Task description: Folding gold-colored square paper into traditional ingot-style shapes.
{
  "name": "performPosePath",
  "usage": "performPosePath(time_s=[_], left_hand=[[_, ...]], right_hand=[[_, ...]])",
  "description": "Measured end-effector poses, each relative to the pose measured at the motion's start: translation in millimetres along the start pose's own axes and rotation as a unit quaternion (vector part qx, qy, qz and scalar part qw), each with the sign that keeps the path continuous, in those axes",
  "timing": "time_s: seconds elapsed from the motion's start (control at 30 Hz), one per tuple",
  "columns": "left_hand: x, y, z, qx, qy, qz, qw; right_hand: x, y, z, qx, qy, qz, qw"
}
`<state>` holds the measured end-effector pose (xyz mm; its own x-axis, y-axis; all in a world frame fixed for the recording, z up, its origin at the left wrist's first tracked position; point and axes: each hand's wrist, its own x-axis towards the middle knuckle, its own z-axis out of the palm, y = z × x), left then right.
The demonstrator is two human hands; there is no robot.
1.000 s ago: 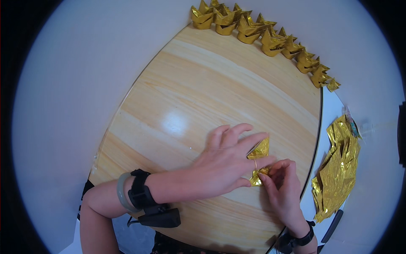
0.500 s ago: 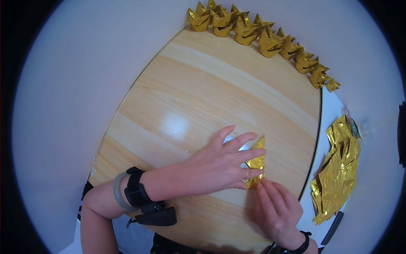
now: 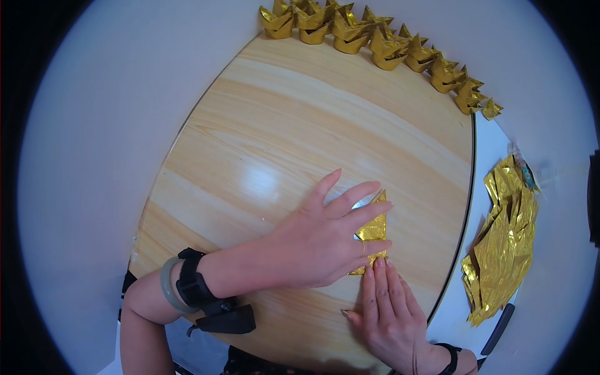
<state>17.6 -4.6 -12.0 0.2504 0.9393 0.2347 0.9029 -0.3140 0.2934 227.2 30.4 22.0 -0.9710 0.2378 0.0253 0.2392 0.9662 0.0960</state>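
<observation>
Touching gold foil (image 3: 374,229): left hand (image 3: 312,244), fingers spread wide; right hand (image 3: 394,330), fingers straight, nearly together (thumb apart).

Foil piece (image 3: 374,227) on table (image 3: 281,137), under left hand (image 3: 319,240); folded shapes (image 3: 389,49) behind; sheet stack (image 3: 503,250) at right.

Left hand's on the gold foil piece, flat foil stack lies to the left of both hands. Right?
Wrong side: the flat foil stack lies to the right of both hands, as the head view shows. The left hand is on the gold foil piece.
</observation>
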Motion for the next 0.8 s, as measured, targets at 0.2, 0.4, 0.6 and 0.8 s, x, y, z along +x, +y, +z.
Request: performPosePath(time_s=[0.2,0.4,0.6,0.8], left_hand=[[1,4,-6,-0.058,-0.002,-0.038,0.998],[3,4,-3,-0.081,0.022,-0.057,0.995],[-1,3,1,-0.034,0.059,-0.034,0.997],[-1,-4,2,-0.084,0.086,-0.002,0.993]], right_hand=[[-1,-9,0,-0.056,-0.028,-0.004,0.998],[-1,-7,-1,-0.071,-0.019,-0.005,0.997],[12,32,-1,0.075,0.077,0.004,0.994],[21,38,4,0.164,0.098,0.07,0.979]])
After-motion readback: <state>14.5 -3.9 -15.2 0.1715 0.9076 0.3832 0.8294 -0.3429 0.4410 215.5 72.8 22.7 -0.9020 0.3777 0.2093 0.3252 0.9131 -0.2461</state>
